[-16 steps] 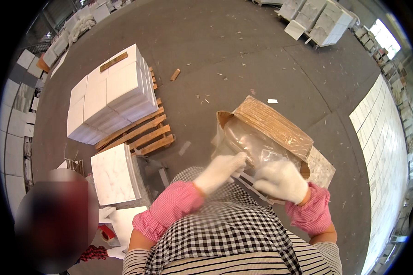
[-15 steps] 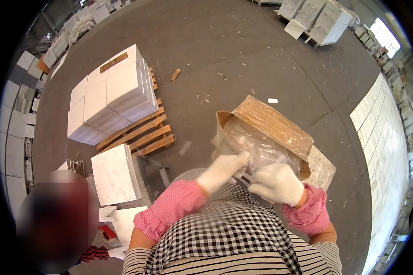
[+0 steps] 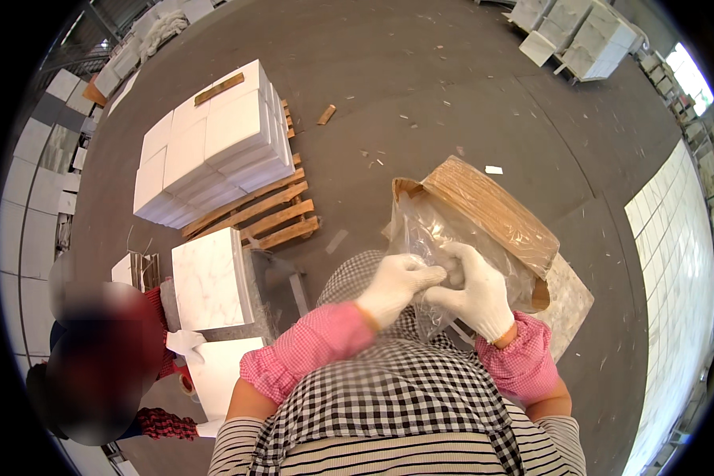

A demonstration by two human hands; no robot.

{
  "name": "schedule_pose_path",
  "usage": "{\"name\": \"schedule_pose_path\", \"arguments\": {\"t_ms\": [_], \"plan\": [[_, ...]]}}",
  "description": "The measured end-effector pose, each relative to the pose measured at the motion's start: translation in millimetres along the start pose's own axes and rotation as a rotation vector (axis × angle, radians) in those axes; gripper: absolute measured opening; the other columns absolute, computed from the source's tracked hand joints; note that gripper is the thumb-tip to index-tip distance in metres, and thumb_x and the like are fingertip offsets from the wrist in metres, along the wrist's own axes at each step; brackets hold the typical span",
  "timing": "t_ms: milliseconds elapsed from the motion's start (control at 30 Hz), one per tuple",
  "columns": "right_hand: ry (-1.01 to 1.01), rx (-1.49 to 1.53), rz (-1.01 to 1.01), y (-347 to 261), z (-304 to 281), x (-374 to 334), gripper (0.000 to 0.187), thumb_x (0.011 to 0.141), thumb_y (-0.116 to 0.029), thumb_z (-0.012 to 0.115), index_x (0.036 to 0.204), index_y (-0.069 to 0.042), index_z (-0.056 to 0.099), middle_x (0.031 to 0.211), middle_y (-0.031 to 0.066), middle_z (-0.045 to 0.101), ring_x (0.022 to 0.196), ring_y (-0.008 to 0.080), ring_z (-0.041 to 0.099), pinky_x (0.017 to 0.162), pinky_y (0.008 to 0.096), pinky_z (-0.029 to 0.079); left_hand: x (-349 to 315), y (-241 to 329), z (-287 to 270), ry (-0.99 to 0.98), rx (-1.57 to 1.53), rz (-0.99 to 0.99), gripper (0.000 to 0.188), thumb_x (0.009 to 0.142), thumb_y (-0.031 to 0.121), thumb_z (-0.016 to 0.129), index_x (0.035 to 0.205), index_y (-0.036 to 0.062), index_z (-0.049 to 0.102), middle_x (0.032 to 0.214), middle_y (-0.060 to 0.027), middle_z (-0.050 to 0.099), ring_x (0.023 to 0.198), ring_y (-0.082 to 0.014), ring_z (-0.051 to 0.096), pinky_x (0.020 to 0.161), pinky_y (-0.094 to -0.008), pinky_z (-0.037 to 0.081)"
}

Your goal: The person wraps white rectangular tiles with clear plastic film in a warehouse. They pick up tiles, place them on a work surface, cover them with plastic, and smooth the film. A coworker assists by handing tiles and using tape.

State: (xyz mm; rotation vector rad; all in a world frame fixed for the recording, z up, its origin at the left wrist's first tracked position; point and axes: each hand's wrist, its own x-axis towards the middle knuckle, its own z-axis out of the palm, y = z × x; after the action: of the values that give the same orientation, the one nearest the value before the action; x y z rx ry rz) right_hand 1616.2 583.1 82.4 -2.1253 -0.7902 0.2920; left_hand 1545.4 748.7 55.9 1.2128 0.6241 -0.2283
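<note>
Both of my hands wear white gloves, with pink gingham sleeves above them. A pinch of my left hand (image 3: 402, 287) holds clear plastic film (image 3: 428, 317) close in front of my checked apron. Beside it on the right, my right hand (image 3: 477, 292) curls its thumb and fingers around the same film, the two hands almost touching. The film hangs in crumpled folds below my fingers. Just beyond stands an open, long cardboard box (image 3: 492, 208), with more crumpled clear plastic (image 3: 416, 222) inside it and over its near edge. My gloves partly hide the film.
A stone slab (image 3: 575, 305) lies under the box's right end. To the left are white tiles stacked (image 3: 234, 135) on a wooden pallet (image 3: 289, 230) and a marble tile stack (image 3: 210, 278). A co-worker's gloved hand (image 3: 186, 343) rests on a white tile (image 3: 226, 373).
My right hand has lifted and opened its curl from a closed fist around the film. The film now shows between my hands. The view has shifted, and the co-worker has moved slightly.
</note>
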Motion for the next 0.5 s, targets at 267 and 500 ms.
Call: {"name": "schedule_pose_path", "arguments": {"t_ms": [267,500], "plan": [[-0.307,0.415,0.152,34.6,10.1,18.0,0.022,0.095,-0.018,0.074,0.108,0.000,0.075,0.091,0.0018,0.074,0.085,0.0086,0.063,0.077,0.0286,0.054,13.6,-10.6,-4.6,0.060,0.093,0.125,0.024,0.093,0.020,0.074,0.093,-0.0040,0.076,0.082,-0.0066,0.073,0.074,-0.0139,0.065,0.068,-0.0299,0.053],[-0.139,-0.688,-0.221,94.3,2.3,58.3,0.019,0.097,-0.021,0.067,0.099,-0.003,0.070,0.085,0.0085,0.076,0.071,0.0264,0.072,0.063,0.0367,0.056,3.2,6.4,-30.1,0.280,-0.080,0.077,0.030,0.099,0.023,0.069,0.090,-0.0055,0.073,0.080,-0.0077,0.071,0.066,-0.0168,0.066,0.061,-0.0325,0.053]]}}
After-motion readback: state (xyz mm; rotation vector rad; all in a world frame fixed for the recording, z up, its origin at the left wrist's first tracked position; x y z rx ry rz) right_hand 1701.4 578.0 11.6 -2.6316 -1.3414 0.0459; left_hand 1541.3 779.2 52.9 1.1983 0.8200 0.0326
